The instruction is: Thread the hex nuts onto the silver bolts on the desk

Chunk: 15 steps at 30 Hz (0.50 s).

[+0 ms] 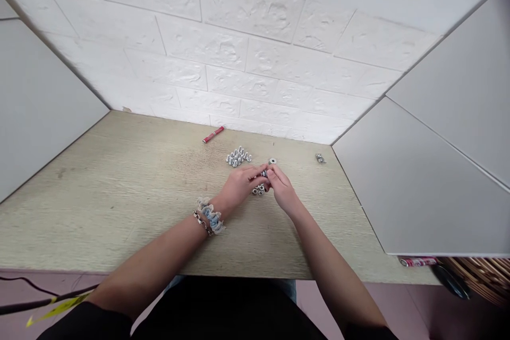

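Observation:
My left hand (239,186) and my right hand (282,187) meet above the table, fingers closed around a small silver bolt (263,173) with what looks like a washer on it. Fingers hide most of this piece. Just beneath them lies a group of silver nuts (260,189), partly covered by the left hand. Behind the right fingertips sits a small stack of washers (272,161). Several silver bolts (238,156) stand upright in a cluster beyond the left hand.
Near the right panel (398,170) lie a few joined bolt pieces (320,158). A red marker-like tube (213,134) rests toward the white brick wall (223,48). Past the table's front right edge are another red tube (418,261), a dark object (451,281) and a woven basket (484,276).

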Tool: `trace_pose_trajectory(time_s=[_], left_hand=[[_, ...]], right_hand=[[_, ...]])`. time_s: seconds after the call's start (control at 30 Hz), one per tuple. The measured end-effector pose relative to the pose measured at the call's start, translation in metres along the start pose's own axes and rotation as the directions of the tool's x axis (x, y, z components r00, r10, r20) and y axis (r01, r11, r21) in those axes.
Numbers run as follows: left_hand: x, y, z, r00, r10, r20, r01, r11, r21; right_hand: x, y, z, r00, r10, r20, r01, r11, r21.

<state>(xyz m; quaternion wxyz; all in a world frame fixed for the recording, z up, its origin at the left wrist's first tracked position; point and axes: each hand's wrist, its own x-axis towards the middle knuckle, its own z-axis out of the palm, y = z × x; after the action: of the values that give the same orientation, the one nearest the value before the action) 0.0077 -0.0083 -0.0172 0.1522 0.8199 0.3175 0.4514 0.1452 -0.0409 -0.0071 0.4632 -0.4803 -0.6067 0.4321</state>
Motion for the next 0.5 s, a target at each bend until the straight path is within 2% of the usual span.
trace_pose_trajectory(time_s=[0.17,0.3,0.5], left_hand=[[0.003,-0.001,-0.003,0.989,-0.089,0.120,0.086,0.996,0.037],[0.004,-0.003,-0.006,0.974,-0.106,0.200,0.096,0.994,0.056],[0.001,-0.004,-0.001,0.988,-0.107,0.113,0.108,0.994,-0.002]], right_hand=[[0.000,-0.003,-0.001,1.000,0.005,-0.001,-0.005,0.998,-0.060],[0.001,-0.001,-0.001,1.000,0.023,-0.019,-0.024,0.998,-0.066],[0.006,0.011,0.000,0.994,0.094,-0.059,-0.093,0.995,0.035]])
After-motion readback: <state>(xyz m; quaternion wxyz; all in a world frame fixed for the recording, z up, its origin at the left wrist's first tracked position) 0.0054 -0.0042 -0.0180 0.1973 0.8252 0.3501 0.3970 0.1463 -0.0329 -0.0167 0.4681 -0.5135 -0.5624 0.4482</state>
